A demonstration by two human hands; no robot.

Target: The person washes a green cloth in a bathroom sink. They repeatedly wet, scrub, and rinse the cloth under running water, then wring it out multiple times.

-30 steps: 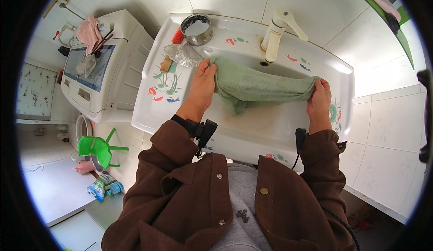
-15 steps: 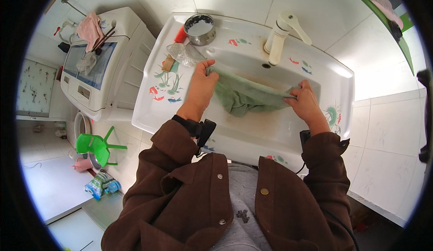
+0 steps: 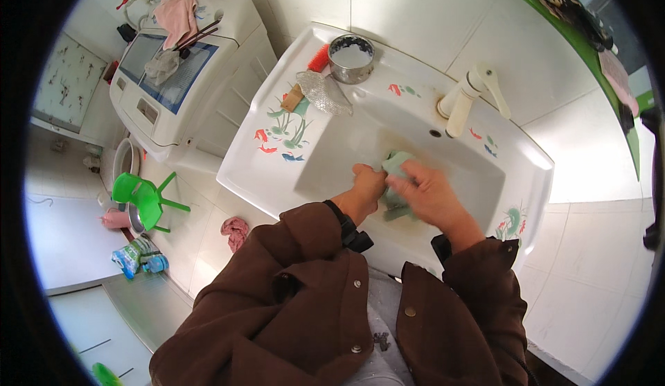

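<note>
The green cloth [image 3: 397, 164] is located above the bowl of the white washbasin [image 3: 270, 190], bunched into a compact bundle between the person's two hands; a portion hangs below the fingers toward the stained bottom of the bowl. The left hand [image 3: 366, 190] is curled closed, thumb uppermost, with the left side of the bundle in its grasp. The right hand [image 3: 433, 195] is bent over the right side of the same bundle, fingers and thumb drawn in on the fabric; its outline is blurred, so the firmness of its grip cannot be determined. Both forearms are in brown sleeves [image 3: 485, 272], with a dark band at the left wrist. The cream faucet [image 3: 467, 98] stands at the rear of the basin, its spout ending near the drain hole [image 3: 435, 134], apart from the hands. On the rear left corner of the basin sit a metal pot [image 3: 351, 73], a red brush [image 3: 319, 58] just beside it, a silvery mesh piece [image 3: 324, 93] and a small wooden block [image 3: 291, 98]. To the left stands a white washing machine [image 3: 222, 74] with a pink cloth [image 3: 176, 15] on top. A green chair [image 3: 144, 197] and a crumpled reddish cloth [image 3: 235, 232] are on the floor.
</note>
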